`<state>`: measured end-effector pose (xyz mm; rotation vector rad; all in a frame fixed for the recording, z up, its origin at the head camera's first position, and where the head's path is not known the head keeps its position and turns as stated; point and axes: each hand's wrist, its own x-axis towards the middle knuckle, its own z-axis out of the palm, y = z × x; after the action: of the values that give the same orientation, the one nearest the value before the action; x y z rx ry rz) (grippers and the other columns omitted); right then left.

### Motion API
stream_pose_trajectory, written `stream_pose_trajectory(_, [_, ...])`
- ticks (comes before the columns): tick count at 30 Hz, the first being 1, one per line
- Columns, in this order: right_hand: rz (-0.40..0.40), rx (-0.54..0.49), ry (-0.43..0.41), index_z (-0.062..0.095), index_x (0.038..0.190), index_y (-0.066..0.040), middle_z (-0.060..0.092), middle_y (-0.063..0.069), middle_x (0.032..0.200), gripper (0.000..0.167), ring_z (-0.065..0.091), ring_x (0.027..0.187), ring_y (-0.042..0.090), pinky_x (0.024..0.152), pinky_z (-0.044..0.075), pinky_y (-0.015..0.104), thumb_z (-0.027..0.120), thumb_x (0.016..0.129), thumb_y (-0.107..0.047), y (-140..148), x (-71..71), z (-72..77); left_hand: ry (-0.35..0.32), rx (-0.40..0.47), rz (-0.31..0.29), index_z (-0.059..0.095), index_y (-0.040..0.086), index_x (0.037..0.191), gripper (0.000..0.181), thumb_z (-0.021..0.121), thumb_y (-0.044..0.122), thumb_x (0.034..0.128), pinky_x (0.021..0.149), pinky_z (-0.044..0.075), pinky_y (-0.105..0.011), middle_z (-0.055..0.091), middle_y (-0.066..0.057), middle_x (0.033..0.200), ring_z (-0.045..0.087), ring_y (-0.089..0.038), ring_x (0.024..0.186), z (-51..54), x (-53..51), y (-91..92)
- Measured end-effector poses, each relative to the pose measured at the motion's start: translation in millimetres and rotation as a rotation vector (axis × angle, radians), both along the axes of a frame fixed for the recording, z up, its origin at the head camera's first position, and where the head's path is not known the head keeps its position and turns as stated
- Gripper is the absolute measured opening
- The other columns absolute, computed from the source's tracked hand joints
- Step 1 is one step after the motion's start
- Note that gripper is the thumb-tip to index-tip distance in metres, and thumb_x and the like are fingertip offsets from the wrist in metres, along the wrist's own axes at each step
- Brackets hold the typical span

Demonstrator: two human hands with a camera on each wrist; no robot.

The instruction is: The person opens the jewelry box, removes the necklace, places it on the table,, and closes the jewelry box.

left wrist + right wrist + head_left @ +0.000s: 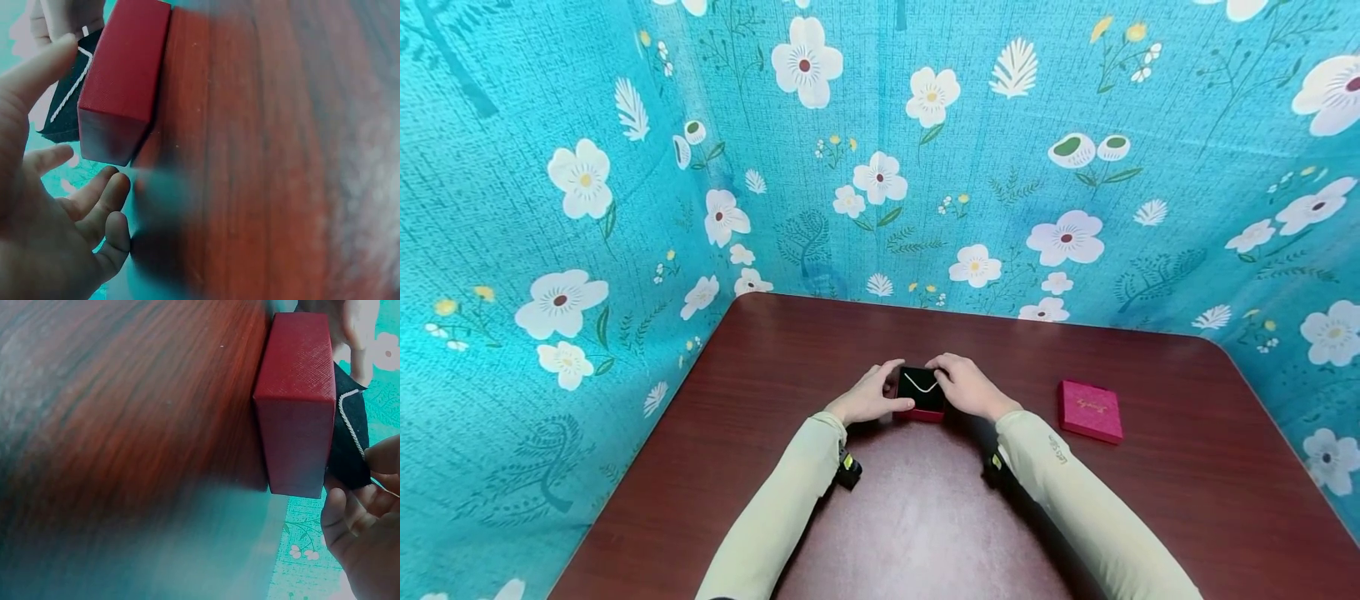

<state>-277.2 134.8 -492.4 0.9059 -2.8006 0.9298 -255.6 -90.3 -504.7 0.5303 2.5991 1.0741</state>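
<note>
A small red jewelry box base stands on the table between the two hands. Over its opening lies a black insert pad, part of which sticks out above the box walls. A thin silvery chain runs across the pad in a V. My right hand pinches the pad's right edge between thumb and fingers, as the right wrist view shows. On the other side my left hand has its thumb at the pad's near left edge; its other fingers are spread loosely beside the box.
The red lid with gold lettering lies on the dark wooden table, right of the right forearm. Blue flowered cloth hangs behind the table and along its sides.
</note>
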Motion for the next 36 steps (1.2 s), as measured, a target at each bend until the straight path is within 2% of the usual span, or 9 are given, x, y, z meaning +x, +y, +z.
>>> stream_pose_trajectory(3, [0.004,-0.013,0.008,0.066,0.109,-0.003,0.064,0.009,0.107,0.021,0.059,0.103,0.023,0.089,0.046,0.042,0.051,0.095,-0.004,1,0.1,-1.3,0.001,0.04,-0.004,0.036,0.017,0.144,0.067,0.064,0.043,0.0883,0.09,0.042,-0.035,0.045,-0.006,0.124,0.049,-0.018,0.107,-0.5,-1.6,-0.4])
stream_pose_trajectory(7, [0.001,-0.03,0.007,0.066,0.109,-0.003,0.064,0.008,0.106,0.02,0.059,0.104,0.023,0.089,0.046,0.041,0.052,0.095,-0.003,2,-0.1,-2.6,0.012,0.032,-0.006,0.044,0.015,0.136,0.054,0.061,0.039,0.0912,0.089,0.042,-0.033,0.046,-0.005,0.121,0.049,-0.017,0.106,-0.7,-3.0,0.5])
stream_pose_trajectory(10, [-0.004,-0.044,-0.003,0.067,0.109,-0.004,0.064,0.007,0.106,0.02,0.059,0.104,0.022,0.089,0.047,0.041,0.052,0.094,-0.003,2,-0.1,-2.6,0.017,0.025,0.006,0.047,0.013,0.132,0.049,0.061,0.037,0.0916,0.089,0.042,-0.033,0.048,-0.006,0.121,0.05,-0.017,0.105,-1.0,-3.5,1.7])
stream_pose_trajectory(16, [-0.02,-0.063,-0.015,0.067,0.108,-0.004,0.064,0.008,0.106,0.02,0.059,0.104,0.023,0.089,0.046,0.041,0.052,0.094,-0.003,1,1.0,-2.0,0.068,0.031,0.041,0.056,0.007,0.124,0.044,0.064,0.033,0.0897,0.088,0.043,-0.034,0.052,-0.008,0.116,0.052,-0.018,0.103,-1.1,-4.0,4.7])
stream_pose_trajectory(20, [-0.026,-0.074,-0.022,0.067,0.108,-0.003,0.065,0.008,0.105,0.02,0.059,0.104,0.024,0.089,0.046,0.042,0.052,0.094,-0.003,2,2.1,-2.3,0.116,0.017,0.049,0.063,0.007,0.107,0.03,0.067,0.029,0.0876,0.08,0.044,-0.031,0.054,-0.004,0.1,0.051,-0.015,0.091,-0.9,-4.2,7.4])
stream_pose_trajectory(24, [-0.034,-0.097,-0.027,0.068,0.107,-0.002,0.065,0.008,0.105,0.02,0.059,0.104,0.023,0.089,0.046,0.041,0.053,0.093,-0.002,1,1.5,-2.5,0.148,0.029,0.052,0.062,0.008,0.089,0.017,0.067,0.024,0.0863,0.07,0.042,-0.028,0.053,-0.002,0.087,0.048,-0.013,0.077,0.5,-4.6,9.9])
stream_pose_trajectory(32, [-0.06,-0.117,-0.018,0.068,0.105,-0.004,0.065,0.009,0.105,0.02,0.059,0.104,0.024,0.089,0.045,0.042,0.052,0.093,-0.002,1,-1.2,-3.2,0.079,0.096,0.102,0.06,0.01,0.085,0.014,0.065,0.023,0.0876,0.06,0.041,-0.024,0.055,0.003,0.077,0.047,-0.008,0.059,2.4,-5.7,12.0])
stream_pose_trajectory(36, [-0.083,-0.116,-0.035,0.067,0.105,-0.004,0.065,0.009,0.106,0.02,0.058,0.105,0.024,0.09,0.045,0.042,0.051,0.094,-0.001,0,0.7,-1.2,0.059,0.106,0.115,0.057,0.01,0.079,0.017,0.065,0.023,0.088,0.058,0.037,-0.023,0.05,0.005,0.069,0.044,-0.008,0.058,4.6,-5.9,14.1])
